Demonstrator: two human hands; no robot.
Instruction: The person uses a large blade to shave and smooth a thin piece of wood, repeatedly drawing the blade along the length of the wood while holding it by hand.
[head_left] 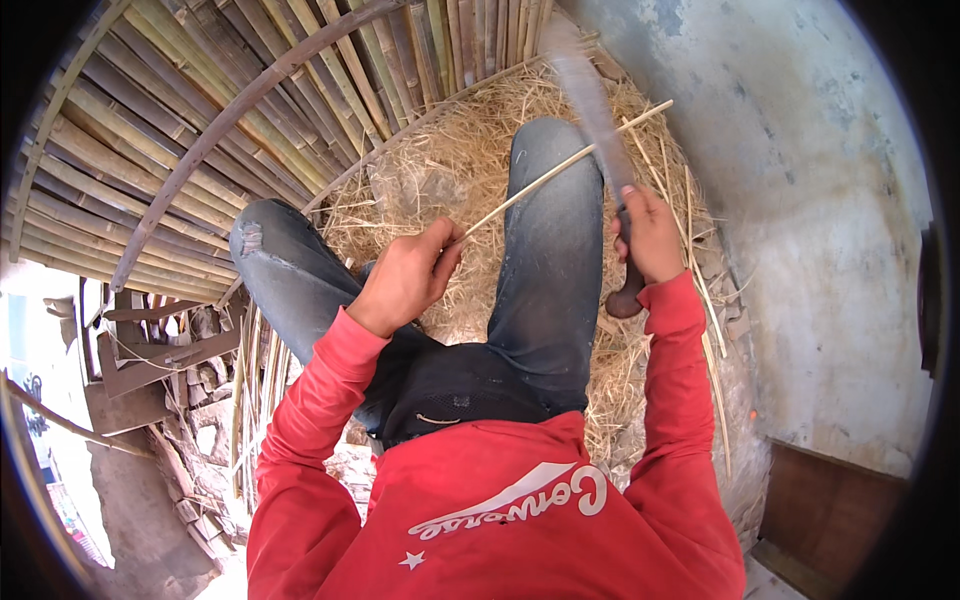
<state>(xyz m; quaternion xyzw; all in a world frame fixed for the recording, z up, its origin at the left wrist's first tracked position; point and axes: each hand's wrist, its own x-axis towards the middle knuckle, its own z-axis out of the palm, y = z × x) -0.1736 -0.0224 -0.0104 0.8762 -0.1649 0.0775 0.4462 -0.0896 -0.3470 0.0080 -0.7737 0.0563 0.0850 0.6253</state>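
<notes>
A long, thin bamboo strip [535, 183] is pinched at its near end by my left hand [408, 280], fingers closed. The strip slants up and to the right over my right knee. My right hand [654, 238] grips the dark handle of a machete [592, 95], whose long blade points away from me and is smeared by motion toward its tip. The blade crosses the strip just right of the knee, close to its far end. Whether the edge touches the strip, I cannot tell.
Shavings [440, 170] cover the ground around my legs. A curved bamboo-slat panel [190, 130] stands at the far left, a worn wall [800, 200] at the right. Loose strips [712, 350] lie beside my right arm. Wood scraps [205, 365] are piled at the left, and a brown board [830, 505] leans lower right.
</notes>
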